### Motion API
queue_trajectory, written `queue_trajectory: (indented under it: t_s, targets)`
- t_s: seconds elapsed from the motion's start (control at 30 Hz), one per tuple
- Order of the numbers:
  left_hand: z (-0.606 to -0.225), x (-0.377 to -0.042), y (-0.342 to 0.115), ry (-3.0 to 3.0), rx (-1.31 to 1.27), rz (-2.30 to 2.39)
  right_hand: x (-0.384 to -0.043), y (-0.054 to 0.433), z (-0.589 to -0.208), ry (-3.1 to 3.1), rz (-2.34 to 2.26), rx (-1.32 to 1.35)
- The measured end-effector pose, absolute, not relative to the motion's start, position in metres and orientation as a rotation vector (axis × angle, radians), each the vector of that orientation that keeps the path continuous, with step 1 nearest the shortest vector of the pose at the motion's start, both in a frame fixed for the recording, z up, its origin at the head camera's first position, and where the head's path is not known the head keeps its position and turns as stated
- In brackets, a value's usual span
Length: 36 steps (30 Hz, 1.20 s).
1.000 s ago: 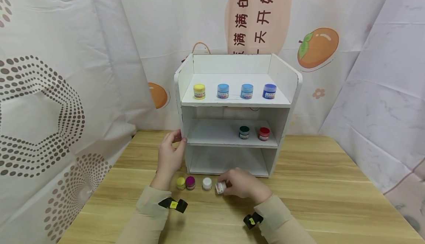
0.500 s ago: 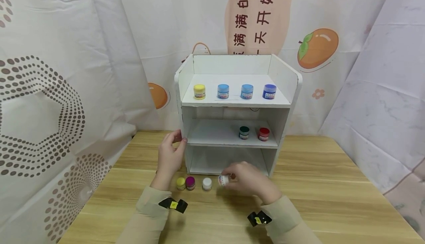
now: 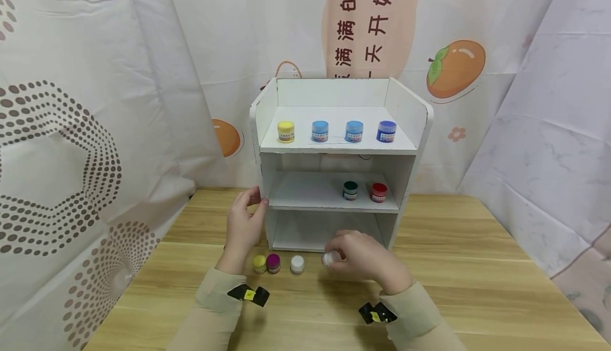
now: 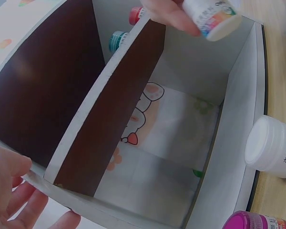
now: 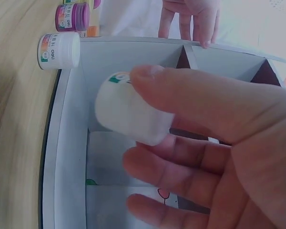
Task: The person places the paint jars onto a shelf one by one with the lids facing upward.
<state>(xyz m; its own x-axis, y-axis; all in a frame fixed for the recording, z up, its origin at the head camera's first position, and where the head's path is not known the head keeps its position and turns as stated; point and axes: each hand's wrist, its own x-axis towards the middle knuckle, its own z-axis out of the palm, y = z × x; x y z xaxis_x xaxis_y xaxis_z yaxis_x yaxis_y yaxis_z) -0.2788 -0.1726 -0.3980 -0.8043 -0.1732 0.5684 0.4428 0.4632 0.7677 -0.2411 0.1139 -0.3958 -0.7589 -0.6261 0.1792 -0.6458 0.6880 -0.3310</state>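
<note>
My right hand (image 3: 360,255) holds a white paint jar (image 3: 329,259) between thumb and fingers, in front of the bottom compartment of a white shelf unit (image 3: 334,150). In the right wrist view this jar (image 5: 126,107) is tipped, its plain white end toward the camera. My left hand (image 3: 245,221) touches the unit's left side panel, fingertips at its edge and fingers loosely bent. Another white jar (image 3: 297,264), a purple jar (image 3: 273,263) and a yellow jar (image 3: 260,264) stand on the table before the unit, left of the held jar.
On the top shelf stand a yellow jar (image 3: 286,132), two light blue jars (image 3: 320,131) and a dark blue jar (image 3: 386,131). The middle shelf bears a dark green jar (image 3: 350,191) and a red jar (image 3: 379,192) at right. Behind the wooden table (image 3: 453,266) hangs a printed curtain (image 3: 267,22).
My right hand has lifted the white jar off the table and drawn it slightly right and toward the shelf unit, turning it. The left hand stays in place.
</note>
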Motion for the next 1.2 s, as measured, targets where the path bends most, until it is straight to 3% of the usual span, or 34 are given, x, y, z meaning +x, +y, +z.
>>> queue_trajectory:
  t_s: [1.2]
  targets:
    - [-0.399, -0.28, -0.173, -2.111, -0.242, -1.346, -0.25, 0.107, -0.426, -3.11, 0.625, 1.049]
